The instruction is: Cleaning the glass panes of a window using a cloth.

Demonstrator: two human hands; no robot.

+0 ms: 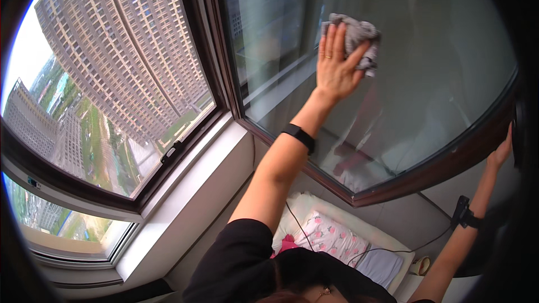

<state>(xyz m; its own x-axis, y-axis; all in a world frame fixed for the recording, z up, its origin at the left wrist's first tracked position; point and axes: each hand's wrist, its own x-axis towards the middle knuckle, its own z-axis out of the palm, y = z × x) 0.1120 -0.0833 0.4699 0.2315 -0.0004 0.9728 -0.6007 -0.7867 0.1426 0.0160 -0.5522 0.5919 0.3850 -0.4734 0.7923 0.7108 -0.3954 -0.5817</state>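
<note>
My left hand (336,73) presses a crumpled grey patterned cloth (359,36) against the glass pane (432,62) of an open casement window. Its fingers lie stretched over the cloth, and the thumb is spread to the right. A faint reflection of the arm shows in the glass below. At the far right, my right hand (503,148) grips the outer edge of the dark brown sash frame (438,178) beside a dark handle. Some of its fingers are hidden by the frame and the dark rim of the view.
A white sill (193,191) runs below another window on the left, with a black latch (171,151) on its frame. Tall buildings (123,39) stand outside, far below and beyond. Beneath the sash sits a pale tub (300,205) with pink-patterned fabric (331,235). A thin cable (387,251) leads to a strap on the right wrist.
</note>
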